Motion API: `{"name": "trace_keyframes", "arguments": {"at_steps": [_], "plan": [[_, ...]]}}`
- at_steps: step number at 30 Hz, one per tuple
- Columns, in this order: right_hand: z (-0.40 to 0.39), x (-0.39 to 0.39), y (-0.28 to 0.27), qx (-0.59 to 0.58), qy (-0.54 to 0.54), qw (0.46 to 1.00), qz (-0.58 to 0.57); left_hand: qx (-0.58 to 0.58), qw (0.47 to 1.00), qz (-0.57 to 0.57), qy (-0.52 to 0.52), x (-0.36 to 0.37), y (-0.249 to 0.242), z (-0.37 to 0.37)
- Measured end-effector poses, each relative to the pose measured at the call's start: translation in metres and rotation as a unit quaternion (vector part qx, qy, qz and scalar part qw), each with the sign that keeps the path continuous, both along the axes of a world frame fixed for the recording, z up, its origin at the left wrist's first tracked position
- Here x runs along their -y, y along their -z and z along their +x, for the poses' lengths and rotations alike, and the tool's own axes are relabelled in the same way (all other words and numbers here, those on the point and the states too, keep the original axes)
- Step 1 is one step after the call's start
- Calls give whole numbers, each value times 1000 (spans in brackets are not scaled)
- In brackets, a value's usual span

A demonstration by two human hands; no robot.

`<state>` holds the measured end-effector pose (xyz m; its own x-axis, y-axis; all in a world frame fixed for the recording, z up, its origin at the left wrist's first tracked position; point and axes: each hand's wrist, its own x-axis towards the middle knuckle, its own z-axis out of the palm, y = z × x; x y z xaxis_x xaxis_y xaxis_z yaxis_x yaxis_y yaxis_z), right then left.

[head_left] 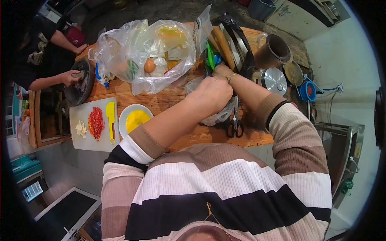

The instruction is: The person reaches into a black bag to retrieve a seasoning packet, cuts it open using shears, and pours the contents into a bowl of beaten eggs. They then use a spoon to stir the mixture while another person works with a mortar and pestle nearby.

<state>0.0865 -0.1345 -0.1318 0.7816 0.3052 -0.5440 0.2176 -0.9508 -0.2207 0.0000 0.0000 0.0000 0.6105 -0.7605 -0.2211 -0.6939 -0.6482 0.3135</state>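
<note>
My left hand (215, 93) is curled closed above a clear plastic bag (219, 115); what its fingers grip is hidden beneath it. Just beyond it, my right hand (222, 71), with a bracelet at the wrist, reaches to the near edge of a black plastic bag (248, 52). Its fingers are mostly covered. Wooden utensils (223, 46) and a green utensil (210, 55) stick up from the black bag. Scissors (235, 127) with dark handles lie close to my forearms at the table's near side.
A white cutting board (82, 139) bears chopped red pieces, pale pieces and a yellow spatula (110, 116). Beside it sits a bowl (124, 111) of yellow liquid. Plastic bags (120, 48) fill the back. At left, another person's hand (73, 77) works over a stone mortar (82, 94). Pots (277, 52) stand right.
</note>
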Motion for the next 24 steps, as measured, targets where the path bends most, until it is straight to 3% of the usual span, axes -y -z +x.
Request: {"name": "trace_keyframes", "arguments": {"at_steps": [2, 5, 14, 17, 20, 24], "plan": [[1, 4, 9, 7, 21, 1000, 9, 25, 999, -22, -2, 1, 6, 1], [-17, -18, -21, 43, 40, 998, 8, 12, 1000, 21, 14, -9, 2, 0], [-10, 4, -14, -49, 7, 998, 43, -13, 1000, -19, 0, -2, -3, 2], [-19, 7, -11, 20, 80, 997, 10, -7, 999, -27, 16, 0, 0, 3], [-23, 5, -18, 10, 119, 993, -10, -33, 999, -4, 21, 3, -3, 1], [-17, 1, -22, 5, 43, 997, -63, -14, 999, -29, 4, 1, 4, 2]]}}
